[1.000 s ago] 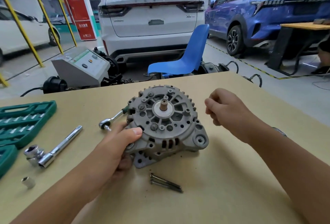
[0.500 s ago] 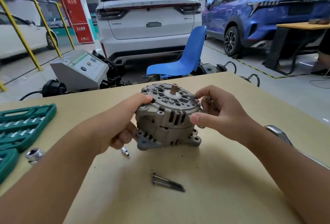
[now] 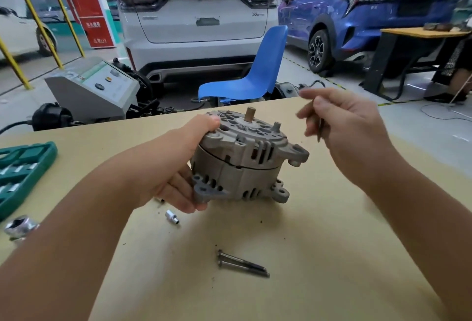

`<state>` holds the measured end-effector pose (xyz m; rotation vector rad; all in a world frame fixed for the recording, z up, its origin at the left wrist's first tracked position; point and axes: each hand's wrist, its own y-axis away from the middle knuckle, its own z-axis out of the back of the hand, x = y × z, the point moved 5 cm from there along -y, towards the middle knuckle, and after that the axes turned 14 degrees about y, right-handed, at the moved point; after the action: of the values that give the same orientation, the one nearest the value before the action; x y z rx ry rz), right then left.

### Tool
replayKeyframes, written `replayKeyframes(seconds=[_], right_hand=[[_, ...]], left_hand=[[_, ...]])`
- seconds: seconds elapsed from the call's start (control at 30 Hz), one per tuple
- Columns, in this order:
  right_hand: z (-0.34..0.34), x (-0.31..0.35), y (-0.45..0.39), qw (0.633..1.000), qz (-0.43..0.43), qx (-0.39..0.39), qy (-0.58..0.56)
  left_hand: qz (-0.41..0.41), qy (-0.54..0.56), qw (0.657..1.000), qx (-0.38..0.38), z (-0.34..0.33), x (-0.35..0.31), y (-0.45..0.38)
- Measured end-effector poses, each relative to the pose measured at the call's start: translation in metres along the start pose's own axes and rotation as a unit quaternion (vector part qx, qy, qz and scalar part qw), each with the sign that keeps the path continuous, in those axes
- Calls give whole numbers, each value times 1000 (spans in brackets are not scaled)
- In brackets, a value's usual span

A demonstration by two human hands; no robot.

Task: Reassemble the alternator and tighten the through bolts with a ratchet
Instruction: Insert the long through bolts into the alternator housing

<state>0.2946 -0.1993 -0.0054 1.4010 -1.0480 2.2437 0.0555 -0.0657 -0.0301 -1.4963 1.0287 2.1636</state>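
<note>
left hand (image 3: 176, 175): I see it gripping the alternator (image 3: 242, 159) by its left side, tilted on the table (image 3: 332, 256)
right hand (image 3: 350, 129): just right of alternator, apart, pinching a thin bolt (image 3: 319, 127), blurred
near side: two bolts (image 3: 242, 265) lying loose
under left hand: small socket (image 3: 171, 217)
far left: socket case (image 3: 23, 175), big socket (image 3: 19, 226)

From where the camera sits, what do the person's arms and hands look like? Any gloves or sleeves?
Both arms are bare as far as the view shows, with no sleeves. The left hand and right hand wear no gloves, and no rings show on the fingers. The right hand is slightly motion-blurred, so fine details there are hard to tell.
</note>
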Motion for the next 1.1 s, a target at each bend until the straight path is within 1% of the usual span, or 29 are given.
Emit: replayKeyframes(seconds=[0.1, 0.13, 0.2, 0.23, 0.3, 0.37, 0.5, 0.6, 0.77, 0.93, 1.03, 1.1], right_hand=[[-5, 38, 2, 996, 85, 6, 23], [-13, 49, 3, 994, 108, 25, 0], [-33, 61, 7, 985, 113, 80, -103], [-42, 62, 10, 980, 106, 92, -137], [-52, 54, 14, 984, 87, 71, -140], [-53, 46, 13, 989, 73, 48, -122], [-47, 44, 11, 993, 93, 43, -60], [-48, 48, 14, 990, 113, 52, -59], [-50, 47, 10, 993, 106, 40, -42], [-51, 45, 10, 992, 126, 14, -18], [-51, 44, 12, 992, 126, -14, -9], [-50, 45, 12, 992, 128, -16, -7]], left_hand=[[-3, -11, 1000, -11, -4, -3, 3], [-3, -13, 1000, -25, -4, -4, 4], [-28, -20, 997, -74, -3, -10, 5], [-51, -31, 993, -102, -2, -14, 6], [-91, -55, 986, -130, -1, -20, 8], [-111, -54, 984, -127, -5, -22, 10], [-129, -41, 983, -124, -7, -23, 10], [-135, -41, 982, -123, -7, -26, 13], [-160, -54, 978, -120, -10, -27, 17], [-186, -87, 978, -47, -11, -27, 16], [-198, -106, 974, -29, -11, -30, 23], [-204, -117, 971, -31, -11, -30, 24]])
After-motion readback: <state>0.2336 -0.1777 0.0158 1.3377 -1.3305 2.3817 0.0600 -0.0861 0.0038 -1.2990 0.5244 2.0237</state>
